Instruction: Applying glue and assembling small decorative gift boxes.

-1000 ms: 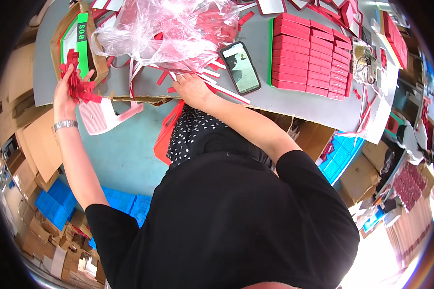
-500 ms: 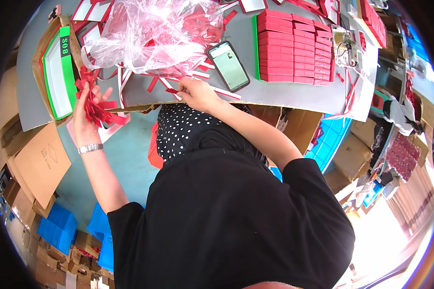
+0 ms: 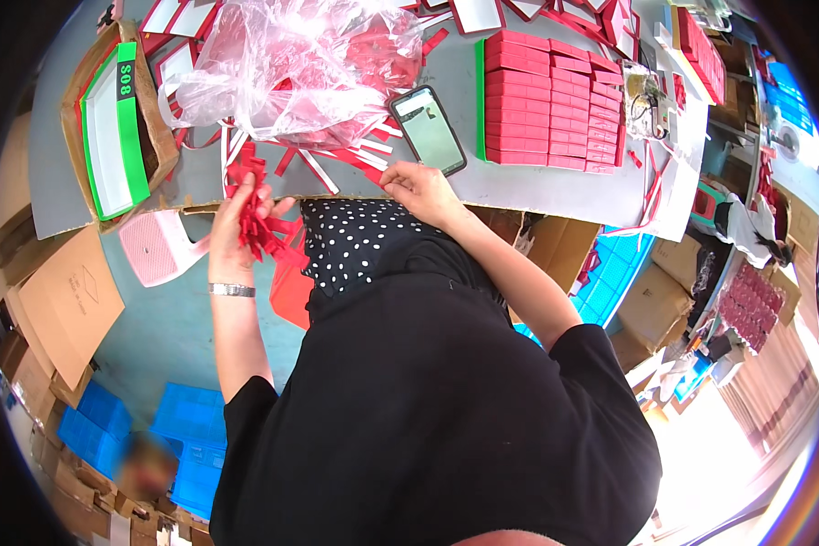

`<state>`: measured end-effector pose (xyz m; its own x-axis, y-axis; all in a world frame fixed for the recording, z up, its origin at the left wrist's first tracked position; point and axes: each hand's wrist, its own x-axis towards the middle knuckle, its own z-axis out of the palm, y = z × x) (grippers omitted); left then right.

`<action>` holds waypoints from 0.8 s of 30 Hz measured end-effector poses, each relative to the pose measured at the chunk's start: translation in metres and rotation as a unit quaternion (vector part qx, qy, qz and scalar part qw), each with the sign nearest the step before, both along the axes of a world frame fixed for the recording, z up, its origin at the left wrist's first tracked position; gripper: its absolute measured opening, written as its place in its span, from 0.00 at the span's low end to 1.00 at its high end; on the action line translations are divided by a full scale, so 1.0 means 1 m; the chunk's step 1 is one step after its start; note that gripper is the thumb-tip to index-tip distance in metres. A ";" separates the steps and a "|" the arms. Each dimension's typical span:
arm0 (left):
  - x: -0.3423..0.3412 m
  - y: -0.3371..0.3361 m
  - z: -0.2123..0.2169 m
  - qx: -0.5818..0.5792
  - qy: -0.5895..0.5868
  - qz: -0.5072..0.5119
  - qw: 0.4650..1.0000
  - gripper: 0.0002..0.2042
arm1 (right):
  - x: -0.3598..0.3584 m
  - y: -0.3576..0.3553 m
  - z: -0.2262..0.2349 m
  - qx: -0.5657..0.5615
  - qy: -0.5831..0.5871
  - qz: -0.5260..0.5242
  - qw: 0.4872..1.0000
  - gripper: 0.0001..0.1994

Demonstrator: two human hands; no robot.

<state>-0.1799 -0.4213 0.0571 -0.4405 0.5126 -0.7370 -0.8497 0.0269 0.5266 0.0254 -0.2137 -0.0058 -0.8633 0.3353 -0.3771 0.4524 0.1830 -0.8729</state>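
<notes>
We've got the bunch of red card strips point(image 3: 259, 214) clamped in the left hand point(image 3: 234, 244), fingers closed round it. It sits at the near edge of the grey counter point(image 3: 537, 187), just left of the polka-dot fabric point(image 3: 355, 246). Vs a sec ago the bunch has come in from far out on the left, over the pink stool point(image 3: 155, 246), to right beside the counter edge, so we judge it's being brought in to meet more strips.

Right hand point(image 3: 419, 187) stays at the counter edge, right of the bunch, fingertips pinched together on a loose red-and-white strip point(image 3: 373, 159); the grip itself is tiny in view, so we can't say how firm.

Beyond the bunch: scattered strips under a clear plastic bag point(image 3: 291, 64), w/ a smartphone point(image 3: 429, 129) just right of it. Further right, a block of stacked red boxes point(image 3: 537, 100). Left of the bunch, a cardboard box w/ a green-edged tray point(image 3: 114, 127).
</notes>
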 end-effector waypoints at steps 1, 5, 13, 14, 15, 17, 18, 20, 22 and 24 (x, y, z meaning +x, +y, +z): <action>0.005 0.008 0.005 -0.015 -0.002 -0.019 1.000 0.09 | 0.001 0.000 0.001 0.010 0.000 0.001 1.000 0.07; 0.013 0.020 -0.002 0.016 -0.035 -0.052 0.998 0.10 | 0.004 0.002 0.008 -0.021 -0.013 -0.032 0.999 0.07; 0.019 0.038 -0.011 0.050 -0.048 -0.073 0.995 0.12 | 0.013 0.002 0.009 -0.008 -0.025 -0.054 0.998 0.08; 0.020 0.040 -0.012 0.050 -0.047 -0.073 0.995 0.12 | 0.013 0.002 0.009 -0.007 -0.024 -0.053 0.998 0.08; 0.021 0.041 -0.013 0.048 -0.047 -0.072 0.995 0.12 | 0.014 0.002 0.009 -0.009 -0.022 -0.058 0.998 0.08; 0.024 0.043 -0.013 0.047 -0.048 -0.072 0.995 0.12 | 0.015 0.002 0.010 -0.009 -0.019 -0.063 0.998 0.09; 0.025 0.045 -0.012 0.039 -0.044 -0.082 0.995 0.11 | 0.015 0.002 0.013 -0.012 -0.030 -0.064 0.997 0.09; 0.029 0.049 -0.009 0.031 -0.041 -0.091 0.995 0.11 | 0.018 0.002 0.016 -0.014 -0.041 -0.065 0.997 0.09; 0.035 0.056 -0.005 0.025 -0.047 -0.097 0.994 0.10 | 0.021 0.003 0.017 -0.016 -0.045 -0.074 0.996 0.09; 0.041 0.061 -0.007 0.023 -0.064 -0.107 0.992 0.10 | 0.027 0.003 0.016 -0.010 -0.039 -0.080 0.996 0.08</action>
<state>-0.1388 -0.3604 0.0498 -0.2229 0.6190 -0.7531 -0.8869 0.1920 0.4202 0.0528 -0.2107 0.0107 -0.7667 0.4587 -0.4492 0.5415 0.0861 -0.8363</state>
